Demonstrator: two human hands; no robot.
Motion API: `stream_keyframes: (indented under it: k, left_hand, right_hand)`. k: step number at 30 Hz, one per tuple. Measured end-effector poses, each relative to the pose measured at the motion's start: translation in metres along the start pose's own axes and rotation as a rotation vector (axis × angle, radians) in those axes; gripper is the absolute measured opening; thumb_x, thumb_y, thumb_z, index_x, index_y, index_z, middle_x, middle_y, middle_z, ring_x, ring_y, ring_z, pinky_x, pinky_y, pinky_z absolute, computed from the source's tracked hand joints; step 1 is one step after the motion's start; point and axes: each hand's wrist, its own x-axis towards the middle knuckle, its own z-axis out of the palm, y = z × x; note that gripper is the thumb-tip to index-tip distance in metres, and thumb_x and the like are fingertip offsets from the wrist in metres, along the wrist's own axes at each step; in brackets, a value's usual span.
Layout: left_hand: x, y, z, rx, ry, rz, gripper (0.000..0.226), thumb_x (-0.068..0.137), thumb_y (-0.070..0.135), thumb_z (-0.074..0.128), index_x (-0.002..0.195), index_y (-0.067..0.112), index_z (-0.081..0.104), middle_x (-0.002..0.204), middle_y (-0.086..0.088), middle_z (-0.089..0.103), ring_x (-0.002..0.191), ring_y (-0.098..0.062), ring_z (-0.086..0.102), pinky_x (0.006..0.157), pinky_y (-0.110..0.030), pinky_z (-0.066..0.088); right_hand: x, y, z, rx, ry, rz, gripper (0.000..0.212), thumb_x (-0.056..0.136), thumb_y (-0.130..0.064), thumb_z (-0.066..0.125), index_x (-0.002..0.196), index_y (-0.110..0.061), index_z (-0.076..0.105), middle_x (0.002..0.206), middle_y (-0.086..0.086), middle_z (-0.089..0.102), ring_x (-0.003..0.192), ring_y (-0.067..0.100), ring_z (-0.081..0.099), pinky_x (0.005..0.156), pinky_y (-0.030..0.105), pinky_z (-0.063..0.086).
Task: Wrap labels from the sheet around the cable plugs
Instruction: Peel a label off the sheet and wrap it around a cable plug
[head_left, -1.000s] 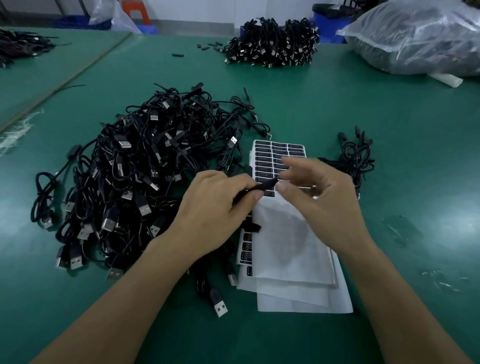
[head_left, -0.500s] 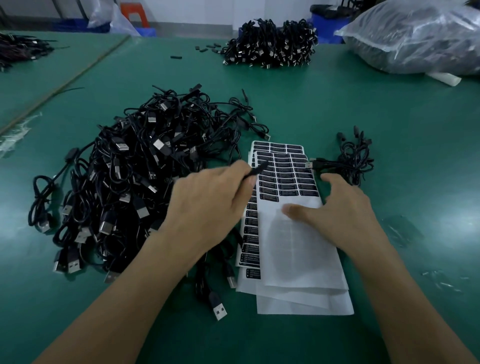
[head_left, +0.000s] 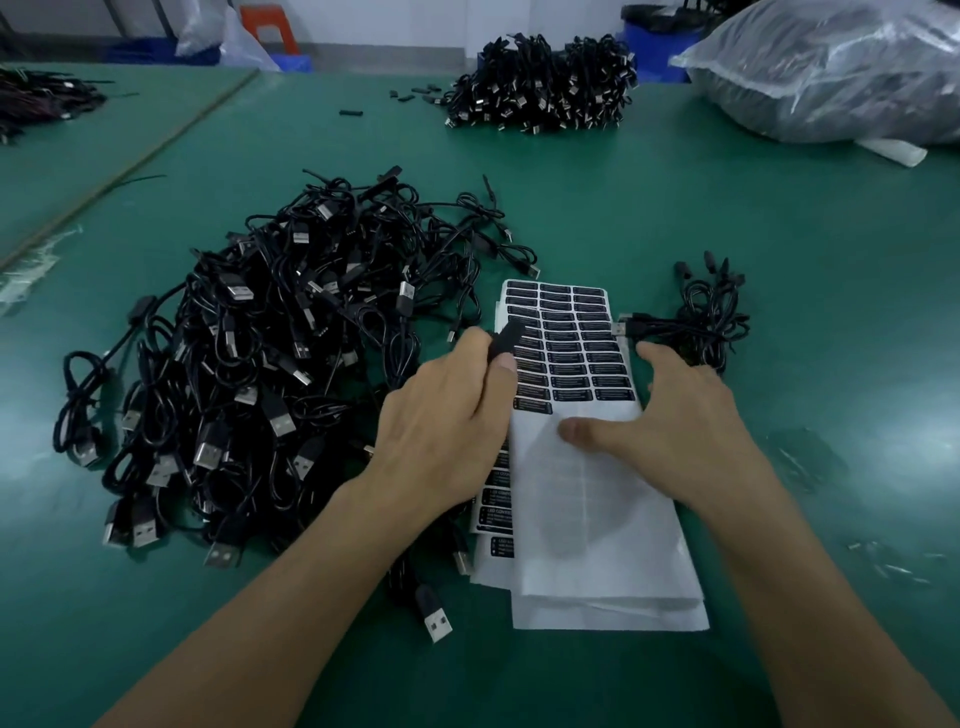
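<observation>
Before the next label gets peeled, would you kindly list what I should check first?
1. Plug gripped in the left hand: ok, pinched between thumb and fingers.
2. Right hand free to peel: ok, open, resting on the label sheet.
3. Label sheet has unpeeled labels: ok, several full rows.
4. Sheet steadied on the table: ok, under the right hand.
5. Plug bare of any label: cannot tell.

Forearms, left hand (head_left: 441, 415) and right hand (head_left: 675, 431) are all bare.

txt on label sheet (head_left: 571, 353) too small to read; left hand (head_left: 441, 431) hides its lower-left edge; plug (head_left: 508, 334) tip blurred.
</observation>
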Motion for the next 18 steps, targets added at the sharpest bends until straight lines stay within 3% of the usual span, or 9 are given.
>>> stream_keyframes:
  k: [3,5,6,9,11,13,16,18]
  left_hand:
    - [-0.001,-0.001,0.001,0.029,-0.034,0.017,0.037,0.087,0.068,0.037,0.078,0.032,0.034,0.068,0.02,0.056,0.057,-0.004,0.051,0.056,-0.034,0.04]
    - [-0.001,-0.001,0.001,0.082,-0.059,0.027,0.04,0.082,0.07,0.053,0.081,0.034,0.034,0.078,0.024,0.057,0.063,0.002,0.053,0.06,-0.032,0.043]
    - [-0.001,-0.001,0.001,0.093,-0.06,0.021,0.042,0.081,0.068,0.061,0.082,0.034,0.035,0.081,0.025,0.058,0.065,0.003,0.054,0.061,-0.032,0.043]
    - [-0.002,-0.002,0.0,0.075,-0.044,-0.003,0.044,0.077,0.06,0.073,0.083,0.033,0.038,0.083,0.027,0.06,0.065,0.003,0.057,0.061,-0.031,0.045]
    - [-0.002,-0.002,-0.001,0.045,-0.037,-0.008,0.046,0.074,0.058,0.077,0.081,0.036,0.036,0.085,0.027,0.061,0.067,0.003,0.057,0.062,-0.031,0.046]
    - [-0.003,-0.002,-0.001,0.0,-0.031,-0.01,0.049,0.071,0.058,0.079,0.078,0.038,0.034,0.09,0.03,0.063,0.073,0.005,0.058,0.06,-0.031,0.043]
    - [-0.004,-0.001,-0.003,-0.041,-0.042,-0.007,0.048,0.069,0.059,0.078,0.079,0.043,0.034,0.098,0.04,0.058,0.077,0.008,0.058,0.06,-0.03,0.045]
    - [-0.004,-0.001,-0.003,-0.052,-0.05,-0.004,0.046,0.066,0.06,0.076,0.076,0.047,0.032,0.094,0.036,0.062,0.073,0.004,0.061,0.062,-0.033,0.05]
  right_hand:
    - [0.002,0.004,-0.003,0.108,-0.028,-0.019,0.083,0.057,-0.046,0.092,0.126,-0.038,0.047,0.111,-0.005,0.062,0.105,0.018,0.059,0.078,0.032,0.05]
    - [0.002,0.006,-0.006,0.145,-0.029,-0.012,0.083,0.057,-0.042,0.094,0.127,-0.034,0.051,0.109,-0.012,0.064,0.092,0.006,0.06,0.063,0.017,0.042]
    - [0.003,0.007,-0.006,0.14,-0.026,-0.004,0.09,0.058,-0.041,0.094,0.135,-0.032,0.049,0.115,-0.01,0.063,0.096,0.007,0.059,0.064,0.015,0.039]
    - [0.003,0.008,-0.009,0.125,0.037,0.0,0.106,0.063,-0.037,0.093,0.151,-0.026,0.035,0.136,0.003,0.057,0.121,0.02,0.054,0.08,0.023,0.04]
    - [0.003,0.004,-0.01,0.232,0.055,-0.044,0.101,0.065,-0.028,0.093,0.148,-0.034,0.037,0.115,-0.003,0.068,0.101,0.011,0.067,0.072,0.019,0.049]
    - [0.002,0.0,-0.009,0.42,-0.018,-0.053,0.096,0.066,-0.02,0.092,0.144,-0.04,0.041,0.102,-0.008,0.072,0.086,0.011,0.072,0.069,0.029,0.057]
    - [0.001,-0.004,-0.003,0.552,-0.135,-0.059,0.078,0.074,-0.018,0.086,0.138,-0.041,0.048,0.109,-0.006,0.074,0.092,0.018,0.074,0.08,0.044,0.06]
    - [0.0,-0.006,-0.001,0.563,-0.184,-0.117,0.056,0.08,-0.012,0.08,0.122,-0.042,0.058,0.102,-0.009,0.076,0.087,0.015,0.075,0.077,0.041,0.06]
